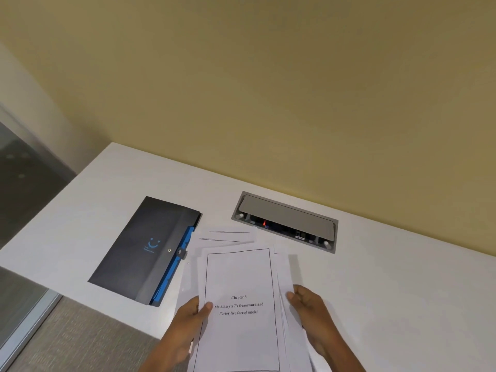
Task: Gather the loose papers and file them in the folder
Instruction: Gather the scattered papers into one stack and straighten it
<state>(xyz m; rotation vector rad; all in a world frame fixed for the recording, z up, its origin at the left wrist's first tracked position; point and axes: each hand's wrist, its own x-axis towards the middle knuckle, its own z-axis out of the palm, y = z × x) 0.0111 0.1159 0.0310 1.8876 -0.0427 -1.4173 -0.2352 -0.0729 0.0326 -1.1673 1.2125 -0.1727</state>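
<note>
At the near edge of the white desk (375, 277), a stack of printed papers (239, 280), gripped from both sides. Left hand (188, 318) closed on the stack's left edge, thumb on the top sheet beside the heading "Chapter 3". Right hand (308, 304) curled round the right edge, fingers folded over several fanned sheets. Beyond the stack, toward the far side, two more sheets (228, 235) flat on the desk, partly covered by it, their print too small to read. To the left, just beside the papers, a black expanding folder (139, 248), shut, with a blue smile logo, blue edging along its right side and a snap clasp; possibly touching the loose sheets there, hard to tell. Far right of the folder, a recessed grey power-outlet box (287, 213) set into the desk, lid tilted open, a small red light inside. Behind, a yellow wall (268, 89).
</note>
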